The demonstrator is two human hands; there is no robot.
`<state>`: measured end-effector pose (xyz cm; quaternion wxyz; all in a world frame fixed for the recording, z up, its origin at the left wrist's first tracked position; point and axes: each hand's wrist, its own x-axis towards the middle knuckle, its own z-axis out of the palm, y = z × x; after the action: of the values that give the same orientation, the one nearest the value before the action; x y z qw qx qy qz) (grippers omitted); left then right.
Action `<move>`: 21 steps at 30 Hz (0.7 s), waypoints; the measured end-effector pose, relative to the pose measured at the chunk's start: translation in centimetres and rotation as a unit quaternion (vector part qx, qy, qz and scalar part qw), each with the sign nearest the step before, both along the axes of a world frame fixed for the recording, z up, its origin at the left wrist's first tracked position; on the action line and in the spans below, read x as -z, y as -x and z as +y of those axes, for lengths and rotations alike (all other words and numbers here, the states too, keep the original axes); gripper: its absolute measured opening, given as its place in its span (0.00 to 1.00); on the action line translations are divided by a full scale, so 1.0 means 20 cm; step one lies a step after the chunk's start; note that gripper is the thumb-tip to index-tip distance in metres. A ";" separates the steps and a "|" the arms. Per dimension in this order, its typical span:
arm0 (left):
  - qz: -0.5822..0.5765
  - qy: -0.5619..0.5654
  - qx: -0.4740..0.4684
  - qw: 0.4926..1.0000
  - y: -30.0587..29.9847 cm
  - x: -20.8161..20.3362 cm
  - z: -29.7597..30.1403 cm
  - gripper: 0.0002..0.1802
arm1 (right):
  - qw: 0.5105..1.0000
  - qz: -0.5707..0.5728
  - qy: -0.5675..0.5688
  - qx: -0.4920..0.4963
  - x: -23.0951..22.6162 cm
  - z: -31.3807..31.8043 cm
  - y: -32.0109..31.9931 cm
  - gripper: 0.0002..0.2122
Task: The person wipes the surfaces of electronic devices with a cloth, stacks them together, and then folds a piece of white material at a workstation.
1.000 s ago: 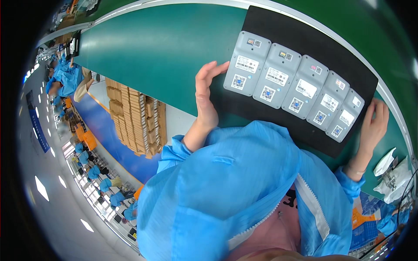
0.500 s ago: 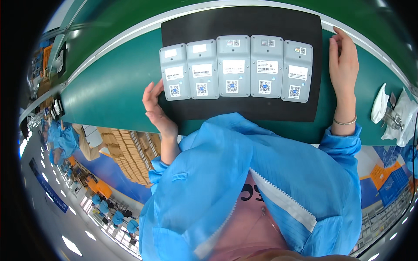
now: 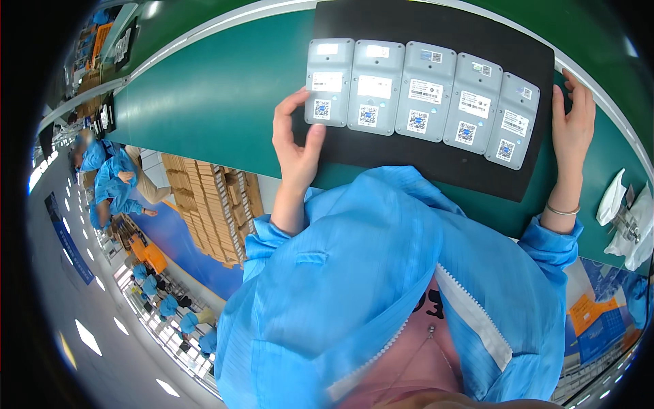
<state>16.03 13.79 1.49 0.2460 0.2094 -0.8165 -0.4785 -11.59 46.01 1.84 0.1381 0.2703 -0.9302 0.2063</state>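
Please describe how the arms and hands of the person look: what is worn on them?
Both forearms are covered by light blue sleeves of a thin smock, gathered at elastic cuffs just below the wrists. The left hand is bare, with no glove or ring visible. The right hand is also bare; a thin bracelet circles its wrist, above the cuff.

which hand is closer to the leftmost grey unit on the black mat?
Left. The left hand touches the leftmost grey unit at its left and lower edges. The right hand rests at the black mat's right edge, past the other four units.
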 end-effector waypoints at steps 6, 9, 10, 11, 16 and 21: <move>-0.068 0.159 0.042 0.984 0.04 -0.03 0.02 0.34 | 0.997 -0.056 0.047 0.035 0.04 0.06 0.07 0.13; -0.060 0.185 0.060 0.979 0.07 -0.04 0.05 0.42 | 0.988 -0.079 0.123 0.046 0.06 0.06 0.09 0.12; -0.062 0.180 0.059 0.980 0.07 -0.04 0.05 0.42 | 0.989 -0.081 0.119 0.045 0.06 0.07 0.10 0.12; -0.056 0.208 0.067 0.974 0.08 -0.03 0.05 0.41 | 0.987 -0.085 0.125 0.046 0.07 0.07 0.10 0.12; -0.068 0.235 0.076 0.967 0.10 -0.03 0.06 0.36 | 0.986 -0.090 0.125 0.060 0.06 0.08 0.11 0.12; -0.073 0.245 0.072 0.964 0.11 -0.05 0.09 0.33 | 0.980 -0.085 0.171 0.051 0.05 0.09 0.12 0.11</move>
<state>13.84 15.51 2.40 0.1943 0.1176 -0.9374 -0.2640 -14.06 47.79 0.89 0.1128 0.1759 -0.9024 0.3769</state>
